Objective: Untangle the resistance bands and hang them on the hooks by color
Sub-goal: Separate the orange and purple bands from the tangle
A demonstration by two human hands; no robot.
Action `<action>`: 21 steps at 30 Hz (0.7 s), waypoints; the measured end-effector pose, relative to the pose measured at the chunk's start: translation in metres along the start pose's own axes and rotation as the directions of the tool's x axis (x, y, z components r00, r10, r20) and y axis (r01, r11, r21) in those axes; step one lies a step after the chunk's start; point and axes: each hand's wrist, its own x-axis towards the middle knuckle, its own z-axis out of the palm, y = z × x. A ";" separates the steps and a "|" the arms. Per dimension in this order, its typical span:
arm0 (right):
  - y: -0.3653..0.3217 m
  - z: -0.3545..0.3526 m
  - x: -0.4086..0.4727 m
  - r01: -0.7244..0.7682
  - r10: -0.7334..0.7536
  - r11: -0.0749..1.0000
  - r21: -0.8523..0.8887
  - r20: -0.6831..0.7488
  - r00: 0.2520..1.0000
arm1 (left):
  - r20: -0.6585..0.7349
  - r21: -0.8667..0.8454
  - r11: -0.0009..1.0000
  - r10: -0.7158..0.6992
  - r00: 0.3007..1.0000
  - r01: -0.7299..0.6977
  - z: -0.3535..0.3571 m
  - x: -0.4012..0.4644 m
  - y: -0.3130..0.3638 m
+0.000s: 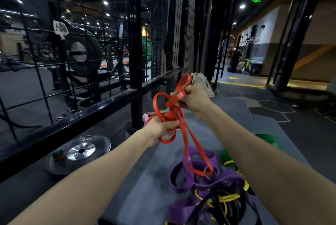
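Bands in purple [198,175], yellow [223,198], black [216,206] and green [228,159] lie knotted together in a heap on the grey mat [145,179] nearest the camera, so most of the sorting looks undone. One loop of the red band [189,152] trails down into that heap and seems threaded through a purple loop (the overlap is too crowded to be sure). Above it, the left hand [160,130] grips a bunch of red coils, fingers curled around them. Higher and farther out, the right hand [192,99] pinches another red loop, lifting it away from the left, both forearms stretched forward. No hooks with hung bands show in view; beyond the hands stands a black wire-grid rack [109,30], bare of bands where visible. My judgement: the red band is only partly freed, and hanging has not begun.
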 end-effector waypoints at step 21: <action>0.032 -0.063 0.127 0.002 -0.059 0.829 -0.559 -0.085 0.995 | -0.065 0.147 0.972 -0.176 0.982 0.184 -0.005 0.142 0.073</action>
